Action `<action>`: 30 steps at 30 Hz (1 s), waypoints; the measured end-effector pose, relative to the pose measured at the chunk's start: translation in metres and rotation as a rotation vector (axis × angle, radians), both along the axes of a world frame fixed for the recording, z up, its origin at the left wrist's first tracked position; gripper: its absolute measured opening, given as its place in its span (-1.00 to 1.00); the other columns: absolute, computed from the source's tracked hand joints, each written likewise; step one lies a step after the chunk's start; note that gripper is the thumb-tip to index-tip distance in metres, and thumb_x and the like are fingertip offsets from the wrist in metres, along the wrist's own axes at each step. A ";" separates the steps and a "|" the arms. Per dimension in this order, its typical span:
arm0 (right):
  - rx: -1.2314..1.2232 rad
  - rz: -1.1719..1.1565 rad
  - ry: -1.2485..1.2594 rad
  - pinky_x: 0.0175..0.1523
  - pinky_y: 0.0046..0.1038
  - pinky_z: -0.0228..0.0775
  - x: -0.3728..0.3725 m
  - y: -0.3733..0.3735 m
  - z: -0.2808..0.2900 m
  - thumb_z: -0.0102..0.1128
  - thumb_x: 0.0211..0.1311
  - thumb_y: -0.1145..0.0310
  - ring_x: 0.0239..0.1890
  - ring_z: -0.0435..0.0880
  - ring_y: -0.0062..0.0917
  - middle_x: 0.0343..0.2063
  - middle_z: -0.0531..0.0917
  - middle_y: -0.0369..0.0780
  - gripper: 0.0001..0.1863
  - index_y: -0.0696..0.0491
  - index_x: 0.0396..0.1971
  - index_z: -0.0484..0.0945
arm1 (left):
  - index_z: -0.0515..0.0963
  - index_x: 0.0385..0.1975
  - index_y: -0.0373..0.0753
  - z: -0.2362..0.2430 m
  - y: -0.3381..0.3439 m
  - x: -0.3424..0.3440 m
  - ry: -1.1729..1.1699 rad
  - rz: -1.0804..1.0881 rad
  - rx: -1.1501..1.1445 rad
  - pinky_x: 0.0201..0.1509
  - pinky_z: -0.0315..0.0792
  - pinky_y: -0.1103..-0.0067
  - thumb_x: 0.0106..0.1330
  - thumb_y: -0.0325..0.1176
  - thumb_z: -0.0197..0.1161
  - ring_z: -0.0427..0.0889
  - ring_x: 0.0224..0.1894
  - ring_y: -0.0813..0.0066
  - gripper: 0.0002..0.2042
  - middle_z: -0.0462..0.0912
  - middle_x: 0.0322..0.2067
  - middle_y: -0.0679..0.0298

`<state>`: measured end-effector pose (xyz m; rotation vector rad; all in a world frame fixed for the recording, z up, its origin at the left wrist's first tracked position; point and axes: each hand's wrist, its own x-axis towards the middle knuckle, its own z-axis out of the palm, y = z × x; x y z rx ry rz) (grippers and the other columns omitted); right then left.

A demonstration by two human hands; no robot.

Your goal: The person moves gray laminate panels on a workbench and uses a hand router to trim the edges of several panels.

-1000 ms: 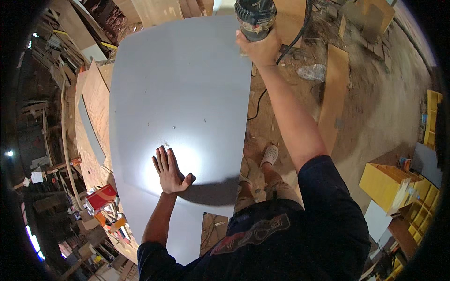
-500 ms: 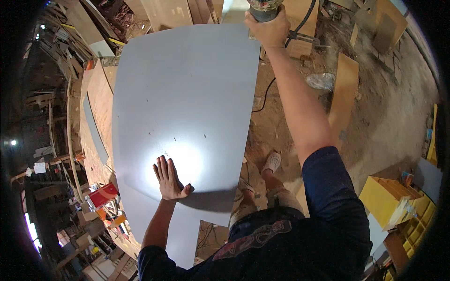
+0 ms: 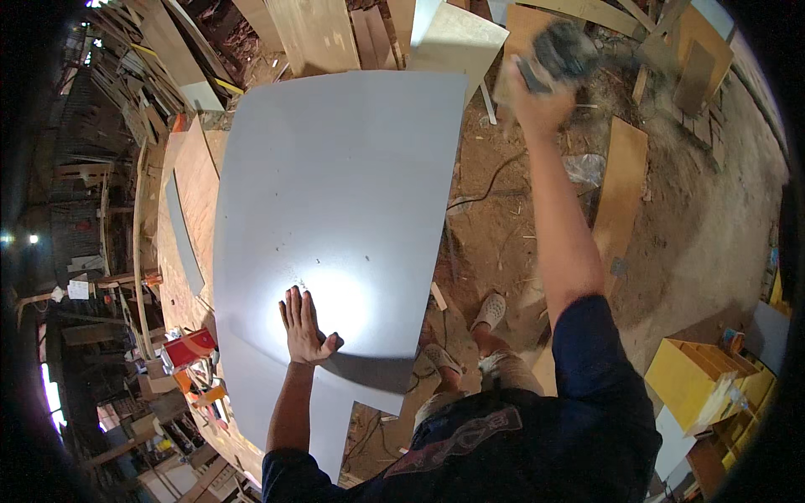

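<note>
Head view: the large, smooth, matte grey sheet panel (image 3: pixel 352 168) lies before the person, slightly left of the middle, a light-brown plywood sheet (image 3: pixel 191 159) showing along its left edge. Small dark specks dot its face, and a round white glare sits beside the left hand (image 3: pixel 303 334). That hand lies flat on the panel, fingers extended, thumb spread, grasping nothing. The right arm stretches forward, its hand (image 3: pixel 543 109) beyond the panel's right edge, fingers curled round a dark, rounded handheld power tool (image 3: pixel 566 52), blurred in outline.
</note>
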<state>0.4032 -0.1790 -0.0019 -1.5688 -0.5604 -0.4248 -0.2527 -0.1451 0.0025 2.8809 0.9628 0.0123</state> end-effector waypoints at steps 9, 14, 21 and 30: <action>-0.383 0.069 0.387 0.18 -0.35 0.58 -0.138 -0.270 -0.114 0.62 0.18 0.22 0.11 0.65 -0.42 0.02 0.67 -0.21 -0.41 0.12 0.14 0.57 | -0.06 0.64 -0.33 0.012 -0.079 0.117 -0.121 -0.322 -0.271 0.68 -0.24 -0.04 0.03 0.54 0.41 -0.06 0.67 -0.14 0.36 -0.05 0.61 -0.22; -0.518 0.259 0.846 0.16 -0.34 0.49 -0.188 -0.371 -0.093 0.50 0.26 0.23 0.00 0.64 -0.41 -0.04 0.68 -0.24 -0.41 0.12 0.23 0.56 | 0.11 0.61 -0.25 0.019 -0.050 0.255 -0.277 -0.300 -0.244 0.69 -0.21 -0.02 0.33 0.00 0.31 0.05 0.67 0.07 -0.10 0.16 0.59 -0.01; -0.808 0.131 0.234 0.16 -0.23 0.50 -0.212 -0.453 -0.123 0.32 0.35 0.11 -0.04 0.66 -0.38 -0.10 0.67 -0.24 -0.29 0.13 0.41 0.41 | 0.36 0.50 -0.20 -0.008 0.046 0.411 -0.413 -0.315 -0.152 0.68 -0.15 0.03 0.26 -0.19 0.39 0.13 0.64 0.07 -0.24 0.31 0.54 0.05; -0.131 0.226 0.332 0.32 -0.32 0.40 -0.226 -0.440 -0.042 0.45 0.30 0.25 0.14 0.60 -0.43 0.04 0.61 -0.24 -0.41 0.07 0.24 0.42 | 0.62 -0.01 -0.28 0.001 0.081 0.542 -0.586 0.059 -0.232 0.53 0.21 0.02 0.21 -0.33 0.45 0.50 0.34 -0.04 -0.63 0.63 0.22 -0.04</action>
